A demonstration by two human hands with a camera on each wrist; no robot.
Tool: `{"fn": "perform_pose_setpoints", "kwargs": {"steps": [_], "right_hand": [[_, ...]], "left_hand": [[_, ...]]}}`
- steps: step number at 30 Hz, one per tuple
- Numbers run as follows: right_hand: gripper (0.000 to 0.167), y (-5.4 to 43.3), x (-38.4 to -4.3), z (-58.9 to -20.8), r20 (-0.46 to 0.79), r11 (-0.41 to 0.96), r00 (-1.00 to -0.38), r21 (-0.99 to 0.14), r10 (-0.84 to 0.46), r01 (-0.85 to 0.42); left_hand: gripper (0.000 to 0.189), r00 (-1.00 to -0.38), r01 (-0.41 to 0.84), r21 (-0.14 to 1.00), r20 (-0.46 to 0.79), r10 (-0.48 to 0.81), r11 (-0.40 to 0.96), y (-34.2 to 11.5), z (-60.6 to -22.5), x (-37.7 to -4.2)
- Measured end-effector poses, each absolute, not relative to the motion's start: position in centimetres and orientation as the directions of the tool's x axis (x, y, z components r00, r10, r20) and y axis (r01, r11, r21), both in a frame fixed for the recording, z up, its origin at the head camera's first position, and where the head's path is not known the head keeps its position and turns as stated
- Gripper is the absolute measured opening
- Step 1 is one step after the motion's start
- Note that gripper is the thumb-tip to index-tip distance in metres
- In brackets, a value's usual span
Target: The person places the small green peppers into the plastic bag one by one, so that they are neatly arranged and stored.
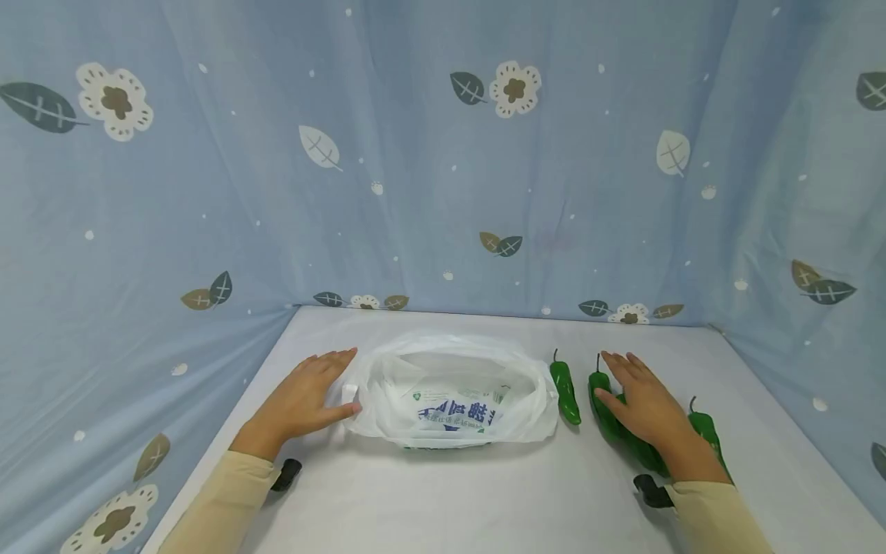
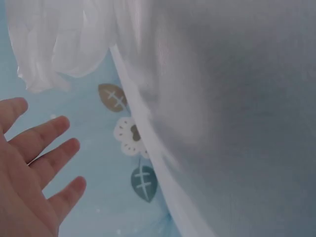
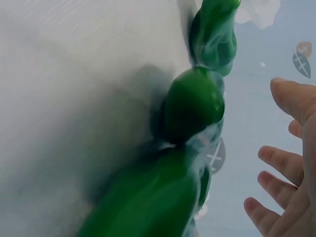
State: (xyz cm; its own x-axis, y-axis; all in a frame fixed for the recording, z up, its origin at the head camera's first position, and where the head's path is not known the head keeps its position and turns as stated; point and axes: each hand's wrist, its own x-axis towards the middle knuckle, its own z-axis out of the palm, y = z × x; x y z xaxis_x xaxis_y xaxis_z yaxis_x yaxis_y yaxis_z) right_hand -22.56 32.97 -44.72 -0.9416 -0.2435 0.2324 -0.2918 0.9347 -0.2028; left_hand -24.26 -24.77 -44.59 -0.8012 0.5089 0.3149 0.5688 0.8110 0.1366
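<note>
A white plastic bag (image 1: 377,425) with blue print lies on the table, its mouth spread wide. My left hand (image 1: 304,396) is at the bag's left side, fingers extended and thumb close to the rim. In the left wrist view, the same hand (image 2: 29,173) holds nothing, with part of the bag (image 2: 59,39) beyond its fingertips. To the bag's right lies a green pepper (image 1: 565,391). My right hand (image 1: 647,412) hovers over more peppers (image 1: 601,404), fingers straight and spread. Seen from the right wrist, several glossy peppers (image 3: 192,103) line up beside the empty hand (image 3: 291,173).
Another green pepper (image 1: 706,427) lies right of my right hand, partly hidden by the wrist. White cloth covers the table (image 1: 443,508). A blue curtain (image 1: 415,192) with leaves and flowers stands behind and along both sides. Each wrist carries a small black device (image 1: 286,475).
</note>
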Motion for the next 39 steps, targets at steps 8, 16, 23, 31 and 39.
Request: {"fn": "perform_pose_setpoints", "kwargs": {"steps": [8,16,23,31,39], "right_hand": [[0.06,31.7,-23.6,-44.8,0.283,0.933,-0.94,-0.243,-0.193,-0.265],[0.054,30.0,-24.6,-45.4,0.227,0.926,-0.965,-0.319,-0.13,-0.2],[0.052,28.8,-25.4,-45.2,0.182,0.897,-0.972,-0.389,-0.15,-0.211],[0.055,27.8,-26.2,-45.9,0.093,0.899,-0.988,-0.412,-0.124,-0.151],[0.056,27.5,-26.5,-46.0,0.041,0.91,-0.994,-0.398,-0.104,-0.112]], "left_hand": [[0.089,-0.798,0.575,0.177,0.339,0.499,0.799,-24.4,-45.0,-24.7],[0.088,-0.801,0.573,0.195,0.336,0.495,0.796,-24.0,-45.5,-25.2],[0.087,-0.831,0.542,0.229,0.288,0.475,0.809,-23.7,-44.5,-26.0],[0.083,-0.841,0.533,0.253,0.261,0.473,0.808,-23.2,-44.6,-27.2],[0.085,-0.886,0.463,0.351,0.188,0.424,0.814,-23.1,-45.2,-26.9]]}}
